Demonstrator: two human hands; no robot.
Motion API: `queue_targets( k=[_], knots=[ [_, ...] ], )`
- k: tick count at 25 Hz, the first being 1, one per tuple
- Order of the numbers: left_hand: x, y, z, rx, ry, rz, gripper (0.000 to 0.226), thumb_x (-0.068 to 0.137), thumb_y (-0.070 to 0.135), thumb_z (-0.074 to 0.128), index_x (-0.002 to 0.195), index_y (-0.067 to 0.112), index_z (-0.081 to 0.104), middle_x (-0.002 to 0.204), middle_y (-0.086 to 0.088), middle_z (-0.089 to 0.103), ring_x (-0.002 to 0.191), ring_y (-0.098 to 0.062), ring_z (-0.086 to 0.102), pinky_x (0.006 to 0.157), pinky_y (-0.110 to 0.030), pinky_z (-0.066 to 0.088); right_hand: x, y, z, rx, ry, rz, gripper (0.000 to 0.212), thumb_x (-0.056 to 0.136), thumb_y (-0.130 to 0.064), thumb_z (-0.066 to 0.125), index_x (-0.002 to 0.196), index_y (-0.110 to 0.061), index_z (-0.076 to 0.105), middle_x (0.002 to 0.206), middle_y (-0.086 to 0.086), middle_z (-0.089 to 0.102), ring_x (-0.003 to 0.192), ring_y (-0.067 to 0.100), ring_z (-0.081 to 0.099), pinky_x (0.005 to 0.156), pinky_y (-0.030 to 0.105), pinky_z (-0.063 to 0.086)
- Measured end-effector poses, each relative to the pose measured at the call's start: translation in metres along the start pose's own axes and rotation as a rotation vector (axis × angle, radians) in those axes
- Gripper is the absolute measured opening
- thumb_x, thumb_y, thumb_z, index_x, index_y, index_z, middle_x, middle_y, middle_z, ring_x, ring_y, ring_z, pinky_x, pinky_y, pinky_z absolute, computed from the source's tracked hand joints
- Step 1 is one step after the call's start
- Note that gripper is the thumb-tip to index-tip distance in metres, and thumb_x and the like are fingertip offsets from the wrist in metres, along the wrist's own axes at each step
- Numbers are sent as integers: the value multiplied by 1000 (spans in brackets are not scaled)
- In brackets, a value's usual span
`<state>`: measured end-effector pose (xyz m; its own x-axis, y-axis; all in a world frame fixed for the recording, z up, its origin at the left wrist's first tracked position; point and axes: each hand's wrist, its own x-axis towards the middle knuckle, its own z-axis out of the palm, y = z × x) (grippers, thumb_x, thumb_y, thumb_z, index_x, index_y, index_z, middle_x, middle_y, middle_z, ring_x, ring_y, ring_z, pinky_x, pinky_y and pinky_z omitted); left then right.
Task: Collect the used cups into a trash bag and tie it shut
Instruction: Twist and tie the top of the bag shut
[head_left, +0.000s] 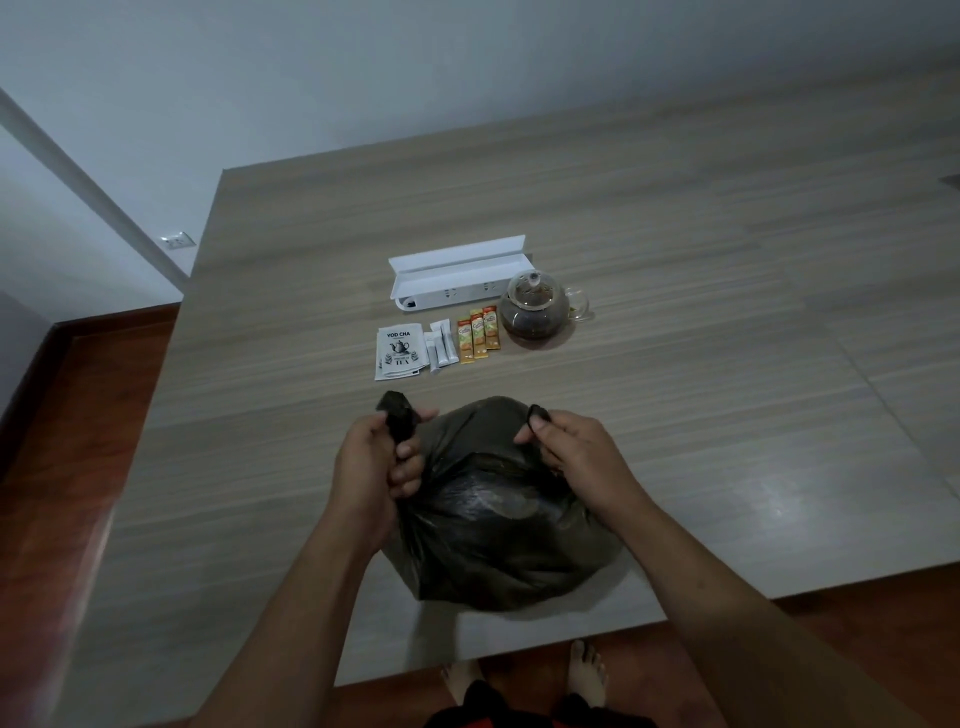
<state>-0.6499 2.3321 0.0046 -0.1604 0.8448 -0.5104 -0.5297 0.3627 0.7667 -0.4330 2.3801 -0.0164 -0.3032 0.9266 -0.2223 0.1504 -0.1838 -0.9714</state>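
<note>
A bulging black trash bag (493, 525) sits on the wooden table (727, 364) near its front edge. My left hand (371, 467) grips a bunched corner of the bag's mouth on the left, a tuft of plastic sticking up above my fingers. My right hand (571, 452) pinches the other corner on the right between thumb and fingers. The two corners are held apart, with no knot between them. No cups show; whatever is inside the bag is hidden.
Beyond the bag lie a white tea sachet (398, 353), small white sachets (441, 347), three orange stick packets (478, 335), a glass teapot (537, 312) and an open white box (457, 273). My bare feet (587, 670) stand on the red-brown floor.
</note>
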Motion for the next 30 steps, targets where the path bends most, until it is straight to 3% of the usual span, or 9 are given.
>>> queue_targets(
  k=[3,5,10,13,16,19,24,27,30],
  knots=[
    [-4,-2,6,434,108,84,23,100,19,38,105,16,60,64,0,39,42,-6,30,38,-19,20,-4,-16,8,-192,-68,-102,22,98,-14,55,91,-14,76,72,-12,64,72,3,60,67,17,43],
    [-8,-7,6,615,150,225,18,99,14,46,104,30,52,66,-1,49,44,-6,40,42,-20,32,-4,-18,11,-305,-109,-188,20,94,-7,58,100,-12,77,84,-3,61,83,6,59,74,16,45],
    [-14,-12,7,672,97,443,38,89,-1,61,74,33,70,76,6,64,66,-4,58,63,-20,43,-10,-11,16,-276,16,-237,29,80,9,68,95,-13,79,70,-9,55,70,2,58,68,10,44],
    [-15,-11,12,740,77,410,41,88,0,60,77,35,78,91,2,60,86,-9,60,74,-20,42,-10,-12,21,-230,124,-209,25,73,9,72,84,-13,80,66,-9,61,64,0,58,62,11,44],
    [-18,-10,16,756,44,412,19,87,16,70,86,34,77,95,-4,55,90,-7,59,77,-15,43,-10,-13,24,-181,162,-114,19,72,4,77,74,-15,76,63,-7,66,57,0,59,58,13,47],
    [-17,-11,16,910,78,434,12,81,27,78,88,36,77,94,-1,52,89,-3,57,73,-5,40,-9,-8,22,-218,152,-151,15,71,2,79,77,-12,78,71,-5,68,66,2,63,63,11,47],
    [-7,-4,17,1100,212,421,8,87,25,72,92,26,78,89,2,49,84,-8,52,67,-18,39,-11,2,7,-142,-36,-104,20,78,4,76,85,-14,79,81,-2,62,75,1,61,70,13,47],
    [-6,5,19,1129,234,477,20,86,25,72,106,27,74,101,2,58,95,-11,58,79,-20,42,-17,3,-9,-6,-190,-46,18,80,3,74,86,-13,80,84,3,62,79,7,63,72,17,50],
    [-7,14,11,1142,-93,296,74,66,48,85,133,34,58,120,7,47,109,-3,50,92,-17,41,-17,3,-21,52,-240,-22,15,81,1,71,89,-9,79,85,8,66,81,10,66,72,17,50]
  ],
)
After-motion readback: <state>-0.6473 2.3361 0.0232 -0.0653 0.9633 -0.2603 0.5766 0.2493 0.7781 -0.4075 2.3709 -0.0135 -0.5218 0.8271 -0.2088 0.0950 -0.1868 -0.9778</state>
